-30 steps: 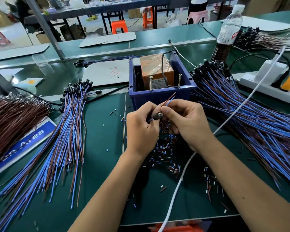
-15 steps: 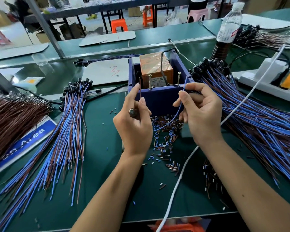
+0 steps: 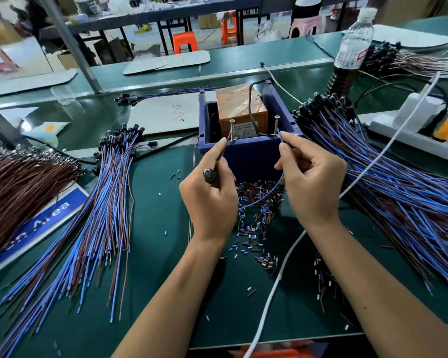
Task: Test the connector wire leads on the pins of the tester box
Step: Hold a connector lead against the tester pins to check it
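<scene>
Two raised hands, left hand (image 3: pixel 209 195) and right hand (image 3: pixel 311 182), each pinched on a wire lead (image 3: pixel 265 195) at the tester box (image 3: pixel 248 153) pins.

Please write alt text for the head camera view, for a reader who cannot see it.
Two hands hold one connector's leads against two upright screw pins on a blue tester box: the left hand a brown lead, the right hand a blue lead. Wire bundles lie on the green table.
</scene>
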A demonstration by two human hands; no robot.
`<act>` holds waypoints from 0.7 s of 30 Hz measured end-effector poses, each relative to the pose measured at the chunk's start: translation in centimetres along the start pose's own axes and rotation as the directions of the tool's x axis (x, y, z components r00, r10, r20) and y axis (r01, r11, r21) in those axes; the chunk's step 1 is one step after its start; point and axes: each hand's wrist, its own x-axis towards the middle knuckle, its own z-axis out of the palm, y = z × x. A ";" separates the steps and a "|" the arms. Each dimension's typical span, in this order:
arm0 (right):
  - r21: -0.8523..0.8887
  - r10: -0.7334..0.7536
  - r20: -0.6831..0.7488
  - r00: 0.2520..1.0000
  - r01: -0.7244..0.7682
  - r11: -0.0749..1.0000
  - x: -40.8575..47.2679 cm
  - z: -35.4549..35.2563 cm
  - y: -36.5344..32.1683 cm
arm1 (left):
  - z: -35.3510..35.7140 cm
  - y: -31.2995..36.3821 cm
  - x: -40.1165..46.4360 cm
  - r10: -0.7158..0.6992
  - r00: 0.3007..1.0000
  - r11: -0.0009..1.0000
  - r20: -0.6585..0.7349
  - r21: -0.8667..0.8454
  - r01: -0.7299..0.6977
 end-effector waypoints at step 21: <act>0.017 0.002 -0.025 1.000 -0.001 1.000 -0.3 -0.7 -0.2 | 0.2 0.6 0.2 -0.008 0.996 0.994 -0.093 -0.107 -0.002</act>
